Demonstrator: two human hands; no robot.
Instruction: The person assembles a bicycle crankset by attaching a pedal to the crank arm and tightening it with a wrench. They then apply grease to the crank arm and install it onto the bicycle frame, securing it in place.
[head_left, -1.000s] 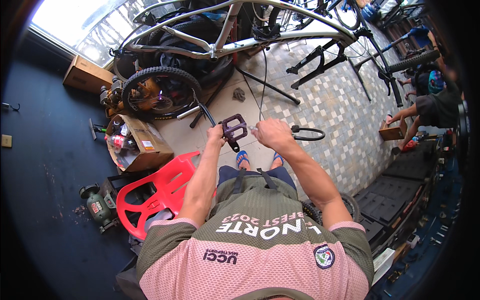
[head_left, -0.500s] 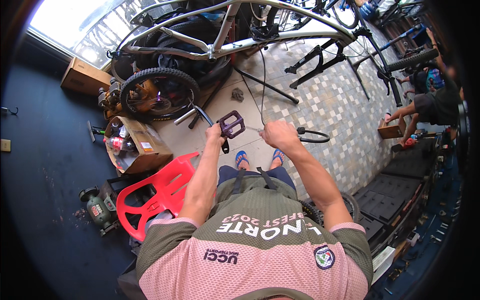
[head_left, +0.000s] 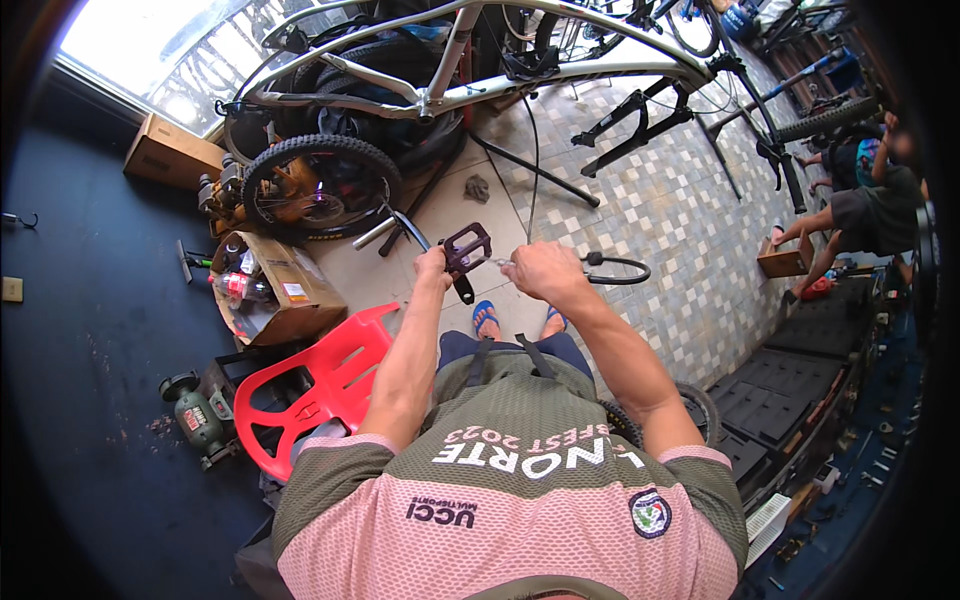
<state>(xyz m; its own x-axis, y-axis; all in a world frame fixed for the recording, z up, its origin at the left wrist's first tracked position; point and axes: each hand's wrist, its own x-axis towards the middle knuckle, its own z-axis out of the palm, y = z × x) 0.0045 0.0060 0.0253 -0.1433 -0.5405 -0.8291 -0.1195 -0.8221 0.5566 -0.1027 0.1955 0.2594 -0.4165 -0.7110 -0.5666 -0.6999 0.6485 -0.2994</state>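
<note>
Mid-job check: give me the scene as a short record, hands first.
Left hand: closed on black crank
Right hand: closed on slim tool
Tool tip: points toward pedal; contact unclear
Pedal: purple, between the hands
Right of right hand: black hose
Beyond hands: pale bike frame, wheel
Left side: carton, red seat
Right side: another person, wooden box

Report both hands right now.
Left hand: closed, holding a crank arm with a purple platform pedal.
Right hand: closed, holding a slim silvery-tipped tool.
</note>
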